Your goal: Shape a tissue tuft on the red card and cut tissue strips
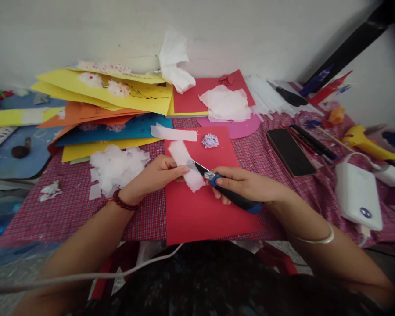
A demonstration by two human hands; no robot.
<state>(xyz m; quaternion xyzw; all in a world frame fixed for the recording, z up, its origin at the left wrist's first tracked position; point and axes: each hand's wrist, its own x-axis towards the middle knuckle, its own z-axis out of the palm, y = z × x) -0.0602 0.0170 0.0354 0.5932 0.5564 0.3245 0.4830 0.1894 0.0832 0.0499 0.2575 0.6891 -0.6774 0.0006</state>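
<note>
The left hand [154, 177] pinches a white paper strip [181, 157] above a red sheet [213, 215]; the right hand [243, 184], apart from it, is wrapped around a blue-and-black cutting tool [238, 200] whose blade meets the strip. The red sheet lies on a checked cloth [66, 206] spread before a pale wall [125, 26], with folded yellow cards [154, 98] stacked towards it. Fingers cover part of the tool's handle, and where its blade tip ends is hard to tell. A dark object [349, 48] at upper right is cut off.
</note>
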